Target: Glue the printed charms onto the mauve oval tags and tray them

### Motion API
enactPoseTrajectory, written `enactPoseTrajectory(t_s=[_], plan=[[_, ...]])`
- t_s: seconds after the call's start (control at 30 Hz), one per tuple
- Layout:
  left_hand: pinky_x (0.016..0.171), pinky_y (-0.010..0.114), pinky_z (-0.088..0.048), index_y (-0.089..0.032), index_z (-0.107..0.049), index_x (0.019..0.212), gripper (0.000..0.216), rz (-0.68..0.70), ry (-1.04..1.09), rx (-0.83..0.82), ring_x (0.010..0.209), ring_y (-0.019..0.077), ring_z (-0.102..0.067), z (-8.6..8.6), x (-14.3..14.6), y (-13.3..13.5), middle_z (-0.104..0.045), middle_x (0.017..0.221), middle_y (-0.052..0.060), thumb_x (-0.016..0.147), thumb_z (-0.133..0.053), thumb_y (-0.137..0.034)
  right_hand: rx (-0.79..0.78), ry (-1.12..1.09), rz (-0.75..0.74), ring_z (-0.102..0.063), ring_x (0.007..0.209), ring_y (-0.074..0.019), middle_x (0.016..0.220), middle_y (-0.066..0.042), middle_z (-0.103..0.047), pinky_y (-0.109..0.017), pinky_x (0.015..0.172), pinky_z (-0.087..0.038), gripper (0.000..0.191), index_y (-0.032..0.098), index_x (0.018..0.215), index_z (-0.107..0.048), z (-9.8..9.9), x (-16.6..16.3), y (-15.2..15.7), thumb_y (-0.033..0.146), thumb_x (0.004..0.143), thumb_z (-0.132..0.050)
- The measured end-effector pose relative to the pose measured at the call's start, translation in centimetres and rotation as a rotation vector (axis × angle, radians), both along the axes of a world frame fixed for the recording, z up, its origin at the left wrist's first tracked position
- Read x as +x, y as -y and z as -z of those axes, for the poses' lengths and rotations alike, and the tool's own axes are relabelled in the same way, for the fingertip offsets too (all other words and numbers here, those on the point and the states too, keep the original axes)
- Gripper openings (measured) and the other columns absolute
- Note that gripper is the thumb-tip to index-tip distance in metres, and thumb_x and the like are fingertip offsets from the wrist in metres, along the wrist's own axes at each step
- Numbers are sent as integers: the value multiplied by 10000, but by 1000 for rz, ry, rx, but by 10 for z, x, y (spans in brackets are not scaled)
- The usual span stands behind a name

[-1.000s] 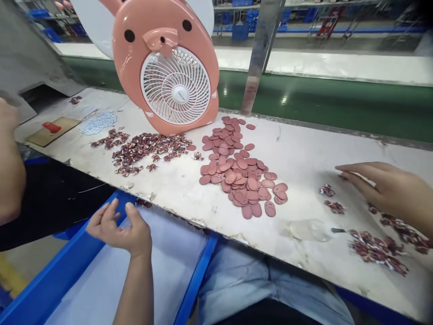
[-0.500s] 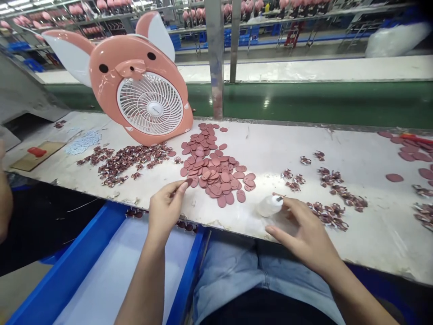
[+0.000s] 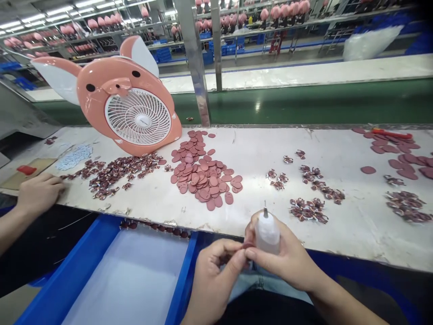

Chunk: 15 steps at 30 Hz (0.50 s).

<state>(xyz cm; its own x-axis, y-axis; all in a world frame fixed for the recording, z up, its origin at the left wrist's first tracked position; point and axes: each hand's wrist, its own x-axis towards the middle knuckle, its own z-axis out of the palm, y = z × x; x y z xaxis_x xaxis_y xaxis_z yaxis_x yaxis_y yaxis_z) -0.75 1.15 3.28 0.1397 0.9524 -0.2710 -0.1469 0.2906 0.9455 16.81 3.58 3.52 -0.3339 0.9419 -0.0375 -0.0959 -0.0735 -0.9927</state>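
A reddish-brown oval disc [image 3: 248, 245] is pinched between the thumb and fingers of my left hand [image 3: 216, 275], close to the table's front edge. My right hand [image 3: 291, 257] is wrapped around a small white squeeze bottle [image 3: 268, 232], its thin dark nozzle pointing up. The right thumb and fingertips also meet at the disc, so both hands come together there. Beyond them on the white table lies a heap of similar oval discs [image 3: 209, 180]. Right of that heap are clusters of small brown parts with pale bits [image 3: 307, 210].
A pink pig-shaped fan [image 3: 135, 99] stands at the back left, with a pile of small brown parts [image 3: 118, 171] before it. A co-worker's hand [image 3: 39, 194] rests at the far left. Below the table edge is a blue bin [image 3: 79, 266]. More discs [image 3: 407, 159] lie at right.
My left hand has brought the disc from beside the heap to my right hand. The bottle, earlier standing on the table, is now lifted in my right hand. A co-worker's hand has come onto the table.
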Motion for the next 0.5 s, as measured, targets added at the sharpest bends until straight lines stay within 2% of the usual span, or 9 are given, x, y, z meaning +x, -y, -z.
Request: enactPoseTrajectory(t_s=[0.07, 0.13, 0.27, 0.37, 0.43, 0.5], plan=[[622, 212, -528, -186, -743, 759, 275, 100, 169, -109, 671, 154, -712, 6, 2, 2, -761, 690, 50, 764, -829, -447, -135, -203, -87, -636, 652, -132, 814, 0, -620, -266, 610, -535, 340, 216, 949, -474, -4, 1, 3, 356, 845, -766], [561, 181, -512, -171, -696, 743, 385, 210, 378, -240, 640, 149, -718, 16, 4, 1, -749, 665, 51, 687, -867, -511, -187, -320, -166, -628, 589, -119, 757, 15, -620, -251, 572, -520, 347, 221, 939, -455, -4, 1, 5, 335, 845, -769], [443, 123, -449, -158, -627, 701, 517, 336, 620, -374, 509, 103, -660, 38, 9, -2, -685, 585, 14, 519, -944, -523, -225, -382, -273, -618, 553, -115, 737, 21, -633, -248, 551, -514, 398, 234, 914, -413, -1, 0, 9, 382, 838, -775], [419, 114, -436, -168, -697, 803, 534, 340, 649, -381, 485, 84, -630, 45, 12, -1, -686, 606, -1, 498, -952, -524, -195, -255, -144, -570, 537, -113, 762, 26, -613, -245, 523, -476, 476, 251, 1043, -405, 1, 4, 12, 536, 844, -730], [428, 121, -452, -190, -755, 979, 566, 349, 630, -388, 509, 85, -635, 45, 15, 2, -712, 661, 13, 562, -925, -532, -140, -116, 11, -498, 543, -112, 740, 42, -564, -235, 512, -421, 539, 266, 1188, -357, 1, 13, 13, 659, 896, -583], [442, 132, -475, -207, -765, 1101, 581, 356, 600, -399, 551, 91, -642, 43, 17, 6, -725, 708, 33, 638, -887, -535, -90, 23, 81, -469, 605, -125, 766, 38, -544, -244, 563, -417, 537, 280, 1270, -303, -1, 24, 15, 659, 939, -490]])
